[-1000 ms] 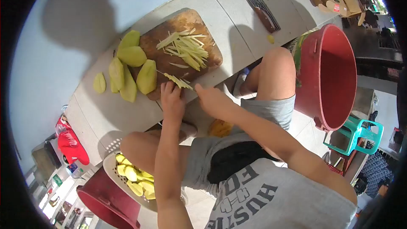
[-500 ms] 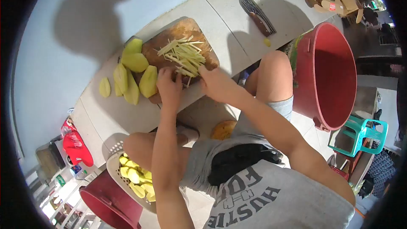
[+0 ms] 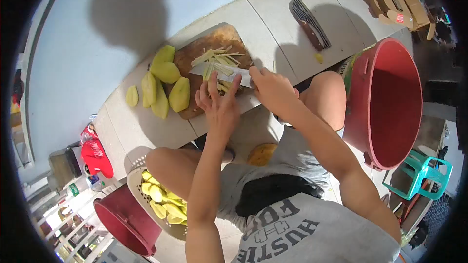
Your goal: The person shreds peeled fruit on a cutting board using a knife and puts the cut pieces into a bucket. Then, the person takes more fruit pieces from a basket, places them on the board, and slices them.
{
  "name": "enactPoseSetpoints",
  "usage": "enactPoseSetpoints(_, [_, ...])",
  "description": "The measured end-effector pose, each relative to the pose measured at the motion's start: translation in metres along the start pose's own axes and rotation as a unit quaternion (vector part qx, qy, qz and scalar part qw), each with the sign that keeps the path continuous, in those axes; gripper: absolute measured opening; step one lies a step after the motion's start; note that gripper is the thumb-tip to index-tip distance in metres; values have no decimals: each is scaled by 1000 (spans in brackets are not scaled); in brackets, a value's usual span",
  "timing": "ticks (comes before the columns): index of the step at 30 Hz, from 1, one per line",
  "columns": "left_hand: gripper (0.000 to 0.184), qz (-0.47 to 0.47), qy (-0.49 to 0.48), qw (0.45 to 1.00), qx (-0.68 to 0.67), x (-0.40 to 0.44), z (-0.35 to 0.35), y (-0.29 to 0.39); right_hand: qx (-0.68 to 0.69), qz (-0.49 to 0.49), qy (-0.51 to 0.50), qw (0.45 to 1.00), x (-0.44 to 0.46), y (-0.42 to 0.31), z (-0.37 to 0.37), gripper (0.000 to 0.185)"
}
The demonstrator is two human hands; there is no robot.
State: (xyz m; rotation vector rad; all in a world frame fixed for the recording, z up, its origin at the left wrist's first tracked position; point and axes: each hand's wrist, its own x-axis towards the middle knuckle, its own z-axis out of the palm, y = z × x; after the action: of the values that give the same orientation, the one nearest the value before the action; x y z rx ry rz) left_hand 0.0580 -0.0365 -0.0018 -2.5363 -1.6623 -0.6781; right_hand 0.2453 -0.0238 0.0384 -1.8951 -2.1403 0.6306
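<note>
A wooden cutting board lies on the tiled ledge with a pile of thin, pale green strips on it. My right hand is closed around the handle of a knife, whose wide blade reaches left among the strips. The handle is mostly hidden by the fingers. My left hand has its fingers spread at the near side of the blade, over more strips. Left of it, a peeled yellow-green piece, like green mango, rests on the board's edge, beside several similar pieces.
Farther right on the ledge lies a brown-handled tool with a striped blade. A large red tub stands by my right knee. At lower left, a perforated basin holds yellow pieces near another red tub.
My left hand has gone from curled to spread fingers. The knife blade now shows flat across the strips, and my right hand is drawn back from the pile. The whole view has shifted.
</note>
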Motion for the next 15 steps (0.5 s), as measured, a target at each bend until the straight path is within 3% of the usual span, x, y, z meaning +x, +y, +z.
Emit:
enactPoseSetpoints(4, [69, -22, -23, 998, 49, 16, 13, -6, -18, -1, -32, 999, -13, 12, -13, 38])
enactPoseSetpoints(7, [72, -58, -56, 996, 40, 26, 12, -16, -40, 7, -19, 999, -25, 19, -24, 33])
enactPoseSetpoints(12, [82, -192, -72, 977, -48, 28, 14, -39, 11, 40, -5, 999, -32, 37, -35, 26])
enactPoseSetpoints(15, [92, -220, -47, 967, -123, 12, 13, -48, 81, 65, 16, 994, -24, 49, -29, 23])
